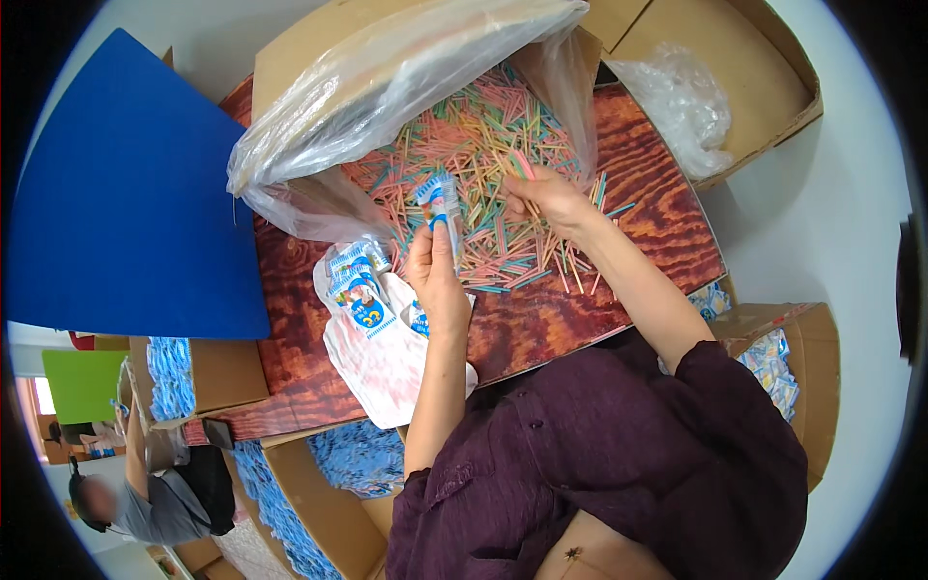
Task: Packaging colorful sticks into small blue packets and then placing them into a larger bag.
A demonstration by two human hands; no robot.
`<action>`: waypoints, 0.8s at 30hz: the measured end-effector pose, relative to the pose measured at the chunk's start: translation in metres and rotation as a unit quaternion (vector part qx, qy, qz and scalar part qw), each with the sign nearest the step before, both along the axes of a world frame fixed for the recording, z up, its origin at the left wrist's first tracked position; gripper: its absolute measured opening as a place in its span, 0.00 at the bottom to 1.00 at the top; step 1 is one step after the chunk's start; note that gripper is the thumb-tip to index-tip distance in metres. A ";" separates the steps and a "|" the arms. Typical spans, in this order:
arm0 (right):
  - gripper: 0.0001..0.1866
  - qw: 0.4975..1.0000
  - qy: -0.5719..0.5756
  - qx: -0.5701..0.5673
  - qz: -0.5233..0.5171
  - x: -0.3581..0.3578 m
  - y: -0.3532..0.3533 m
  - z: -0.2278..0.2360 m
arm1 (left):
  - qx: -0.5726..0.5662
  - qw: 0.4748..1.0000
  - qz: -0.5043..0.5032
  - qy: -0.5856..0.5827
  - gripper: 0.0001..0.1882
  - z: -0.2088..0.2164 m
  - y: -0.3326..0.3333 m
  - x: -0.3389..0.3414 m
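At the centre of the frame, the left hand (438, 282) pinches a blue-and-white plastic sachet (440, 197), thumb on its face; just right of it, the right hand (553, 201) pinches a few thin pastel sticks (523, 163) above the loose stick pile (462, 145). The sachet looks light, limp and slippery, best held by its edges; the sticks seem light, stiff and brittle, best gripped gently mid-length

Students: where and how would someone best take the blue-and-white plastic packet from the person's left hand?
Probably pinch the blue-and-white plastic packet across its broad upper end, approaching from above right: the left hand grips lower down, leaving that end sticking out beyond the thumb.
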State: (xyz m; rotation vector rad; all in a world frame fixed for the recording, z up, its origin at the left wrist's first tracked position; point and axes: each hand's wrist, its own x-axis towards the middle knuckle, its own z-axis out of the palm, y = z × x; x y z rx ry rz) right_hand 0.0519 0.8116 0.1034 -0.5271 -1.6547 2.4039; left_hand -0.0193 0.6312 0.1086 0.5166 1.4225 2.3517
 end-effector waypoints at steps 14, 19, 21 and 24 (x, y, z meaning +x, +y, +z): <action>0.06 0.947 -0.054 -0.285 0.136 0.046 -0.070 -0.063 | -0.244 0.931 -0.057 0.267 0.08 -0.014 -0.003 0.041; 0.03 0.997 0.051 0.062 0.008 0.048 -0.105 -0.040 | -0.055 0.998 0.001 -0.044 0.10 -0.009 -0.029 0.046; 0.02 0.996 0.030 0.083 0.005 0.060 -0.106 -0.034 | -0.063 0.997 0.026 -0.037 0.14 -0.004 -0.054 0.041; 0.04 0.978 0.069 0.191 0.037 0.074 -0.107 -0.060 | -0.077 0.995 0.060 -0.019 0.13 -0.014 -0.081 0.039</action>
